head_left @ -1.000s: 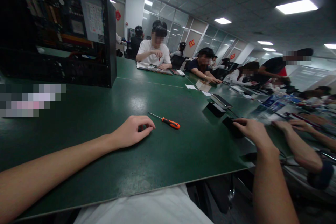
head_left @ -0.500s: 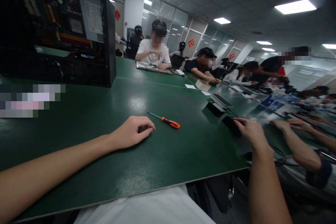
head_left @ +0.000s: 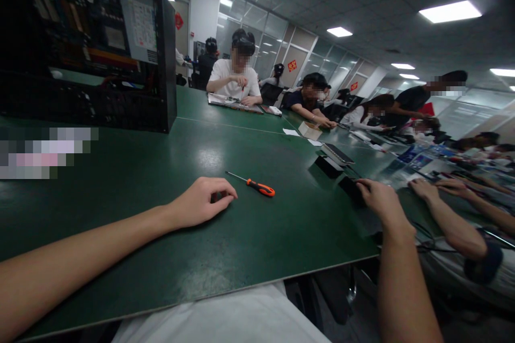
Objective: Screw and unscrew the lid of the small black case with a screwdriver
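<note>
My left hand (head_left: 201, 201) rests on the green table (head_left: 249, 236) with fingers curled in a pinch around a small dark thing I cannot make out. Just to its right lies a screwdriver (head_left: 252, 184) with an orange handle, untouched. My right hand (head_left: 382, 198) reaches out to the table's right edge and its fingers lie on a small black box (head_left: 351, 187). Whether they grip the box is unclear.
An open black computer case (head_left: 92, 48) stands at the far left. Two more black boxes, one with a phone-like slab on top (head_left: 337, 155), sit beyond my right hand. A neighbour's hand and forearm (head_left: 442, 209) lie at the right. Several people work further along the table.
My right hand and arm have drifted slightly left along with the view. My left hand and the screwdriver have not moved.
</note>
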`<state>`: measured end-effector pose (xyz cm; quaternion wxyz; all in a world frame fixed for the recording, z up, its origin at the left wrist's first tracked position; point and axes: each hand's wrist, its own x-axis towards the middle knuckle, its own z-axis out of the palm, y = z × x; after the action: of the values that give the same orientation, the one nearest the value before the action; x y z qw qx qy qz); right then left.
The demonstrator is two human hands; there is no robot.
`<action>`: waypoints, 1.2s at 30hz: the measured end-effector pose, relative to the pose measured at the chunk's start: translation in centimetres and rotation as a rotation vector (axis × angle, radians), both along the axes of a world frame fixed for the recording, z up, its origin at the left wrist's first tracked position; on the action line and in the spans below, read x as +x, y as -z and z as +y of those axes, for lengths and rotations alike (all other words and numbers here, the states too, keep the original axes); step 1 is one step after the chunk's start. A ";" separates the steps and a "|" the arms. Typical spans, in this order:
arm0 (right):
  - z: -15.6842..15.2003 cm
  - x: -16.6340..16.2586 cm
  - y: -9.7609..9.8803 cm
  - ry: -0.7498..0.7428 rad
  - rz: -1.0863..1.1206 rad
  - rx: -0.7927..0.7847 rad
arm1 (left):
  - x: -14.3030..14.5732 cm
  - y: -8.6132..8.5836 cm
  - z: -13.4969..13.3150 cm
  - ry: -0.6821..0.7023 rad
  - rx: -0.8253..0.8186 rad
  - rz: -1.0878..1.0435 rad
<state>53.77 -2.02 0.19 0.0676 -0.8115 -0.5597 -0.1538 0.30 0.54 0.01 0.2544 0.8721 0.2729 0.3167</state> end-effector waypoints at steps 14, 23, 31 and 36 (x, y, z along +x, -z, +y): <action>0.0 0.4 -0.4 -0.013 0.005 -0.020 | 0.0 0.0 0.0 -0.004 0.002 -0.002; -0.1 0.7 -0.4 -0.056 0.053 -0.010 | 0.0 -0.1 0.0 -0.013 -0.024 -0.009; 0.5 0.6 -0.6 -0.005 0.128 0.059 | 0.0 -0.1 0.1 -0.015 -0.032 -0.008; 0.4 0.9 -0.6 -0.002 0.151 0.089 | 0.0 -0.1 0.1 -0.016 -0.027 -0.007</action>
<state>54.64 -1.61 0.84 0.1457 -0.8164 -0.5465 -0.1166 0.32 0.64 0.12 0.2647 0.8651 0.2834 0.3180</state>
